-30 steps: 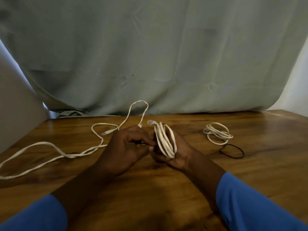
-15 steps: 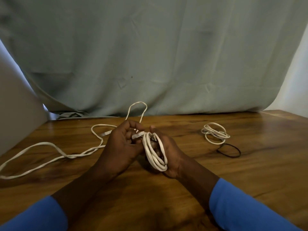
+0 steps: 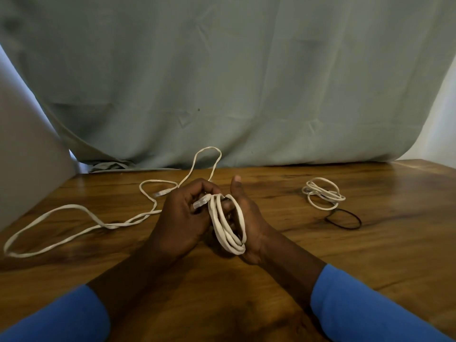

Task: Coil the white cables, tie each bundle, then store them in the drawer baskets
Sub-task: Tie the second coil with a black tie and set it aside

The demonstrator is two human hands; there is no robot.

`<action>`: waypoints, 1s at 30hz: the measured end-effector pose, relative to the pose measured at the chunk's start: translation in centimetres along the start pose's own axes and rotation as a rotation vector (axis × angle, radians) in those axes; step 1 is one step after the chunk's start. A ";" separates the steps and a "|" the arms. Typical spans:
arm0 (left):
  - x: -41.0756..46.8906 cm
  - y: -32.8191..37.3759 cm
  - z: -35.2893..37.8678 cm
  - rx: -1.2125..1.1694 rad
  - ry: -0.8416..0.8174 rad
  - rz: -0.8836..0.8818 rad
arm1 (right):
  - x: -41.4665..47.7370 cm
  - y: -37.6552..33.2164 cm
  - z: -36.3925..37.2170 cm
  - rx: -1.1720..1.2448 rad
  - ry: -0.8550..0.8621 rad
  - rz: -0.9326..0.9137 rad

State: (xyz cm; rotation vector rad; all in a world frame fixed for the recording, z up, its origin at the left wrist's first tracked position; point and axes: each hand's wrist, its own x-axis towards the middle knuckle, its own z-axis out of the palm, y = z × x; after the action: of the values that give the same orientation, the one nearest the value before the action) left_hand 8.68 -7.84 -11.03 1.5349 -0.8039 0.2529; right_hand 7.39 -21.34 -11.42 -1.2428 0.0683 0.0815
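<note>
White cable coil (image 3: 228, 225) hangs between both hands just above the surface (image 3: 370, 262), dead centre in my feed. I see the right hand (image 3: 251, 218) carrying it. The loops pass around its fingers, which curl inside the coil, while the thumb stands straight up, free of the cable. The left hand (image 3: 180, 218) sits at 9 o'clock of the coil and touches it. Its fingers are bent in, pinching the plug end (image 3: 201, 203) against the top of the loops.

From behind that hand a loose cable (image 3: 74, 212) trails toward 9 o'clock across the wood in 1 long flattened loop. A narrower loop rises toward 12 o'clock, and another plug (image 3: 163, 193) lies at about 10 o'clock of the left hand. I cannot tell whether this cable joins the coil.

Well apart at 3 o'clock rests a coiled bundle (image 3: 323, 193), with a black band (image 3: 344, 219) lying at its 5 o'clock edge. A grey-green cloth (image 3: 222, 82) hangs at 12 o'clock behind the surface. Blue sleeves (image 3: 357, 304) cover both forearms toward 6 o'clock.
</note>
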 end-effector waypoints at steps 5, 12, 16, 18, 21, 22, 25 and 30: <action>-0.4 -0.3 0.4 0.288 0.094 0.219 | 0.1 0.2 0.9 -0.052 0.029 -0.088; 0.0 -0.5 -1.2 0.715 0.163 0.452 | -1.2 -0.1 1.8 -0.199 0.054 -0.133; 0.0 -0.5 -0.6 0.716 0.258 0.454 | -1.3 0.1 2.6 -0.133 0.022 -0.157; 0.0 -0.5 -0.4 0.622 0.270 0.410 | -1.2 0.2 2.8 -0.090 -0.001 -0.164; 0.0 -0.6 -0.5 0.541 0.203 0.417 | -1.6 0.2 2.6 -0.082 -0.038 -0.164; 0.1 -0.6 -0.6 0.529 0.170 0.423 | -1.6 0.2 2.3 -0.084 -0.043 -0.165; 0.1 -0.2 -0.4 0.464 0.141 0.399 | -1.5 0.0 1.9 -0.085 -0.083 -0.187; 0.4 0.3 -1.4 0.588 0.060 0.478 | -1.4 -0.5 1.2 -0.133 -0.172 -0.141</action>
State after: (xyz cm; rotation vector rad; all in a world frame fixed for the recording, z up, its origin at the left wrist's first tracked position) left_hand 9.20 -6.68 -10.31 1.8419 -1.1048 0.9499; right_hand 6.08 -20.43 -10.45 -1.3650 -0.1761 0.0713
